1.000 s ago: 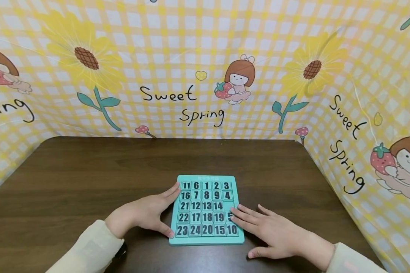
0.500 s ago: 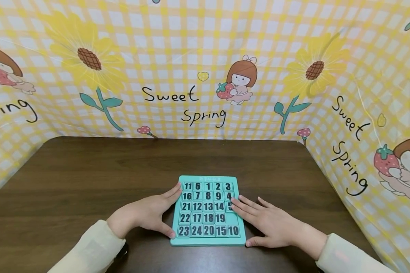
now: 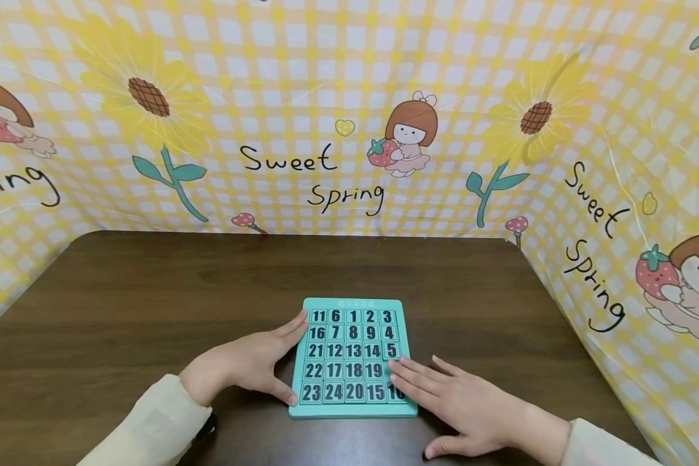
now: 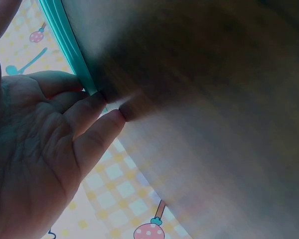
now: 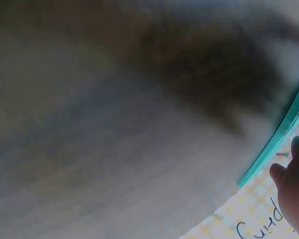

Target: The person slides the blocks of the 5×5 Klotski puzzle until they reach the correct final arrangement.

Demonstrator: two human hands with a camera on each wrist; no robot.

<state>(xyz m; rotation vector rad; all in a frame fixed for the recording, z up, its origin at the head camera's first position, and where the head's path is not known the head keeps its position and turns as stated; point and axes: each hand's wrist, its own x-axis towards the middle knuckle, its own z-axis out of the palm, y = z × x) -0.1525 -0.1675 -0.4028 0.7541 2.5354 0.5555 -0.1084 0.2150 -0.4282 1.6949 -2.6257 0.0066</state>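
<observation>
A turquoise number slide puzzle [image 3: 354, 411] lies flat on the brown table, its rows of numbered tiles facing up. My left hand [image 3: 250, 362] rests against its left side, fingertips by the upper corner and thumb at the lower corner. In the left wrist view, the fingers [image 4: 97, 137] reach the puzzle's turquoise edge [image 4: 65, 45]. My right hand [image 3: 472, 404] lies over the right side with straight fingers, their tips touching the 10 tile [image 3: 393, 392] and partly hiding it. The gap in the tiles is right of the 19 tile [image 3: 373, 370], partly covered by those fingertips.
A dark wooden table [image 3: 210, 278] spreads around the puzzle. Behind it and along both sides hangs a yellow checked cloth [image 3: 291, 77] printed with flowers, strawberries and lettering. The right wrist view shows mostly blurred tabletop.
My right fingers have pushed the 5 tile up one row, under the 4, leaving its old place vacant. They have since come down onto the 10 tile. My left hand stays put.
</observation>
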